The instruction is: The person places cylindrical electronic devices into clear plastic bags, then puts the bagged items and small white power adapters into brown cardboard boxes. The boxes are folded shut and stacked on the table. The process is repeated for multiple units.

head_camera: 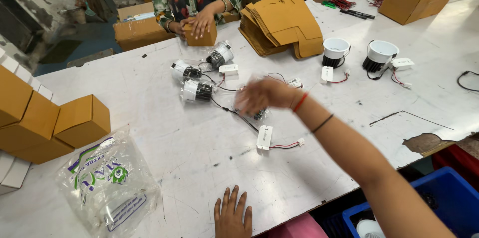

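My right hand reaches out over the white table, blurred by motion. Its fingers curl on a clear plastic bag holding a small black-and-white lamp. A black wire runs from that lamp to a white driver box lying nearer me. Three more bagged lamps lie just left of the hand. My left hand rests flat on the table's near edge, fingers spread, holding nothing.
Across the table a person in a floral shirt holds a small cardboard box. A stack of flat cartons and two white downlights lie right of it. Folded boxes, a printed plastic bag and a blue bin are nearby.
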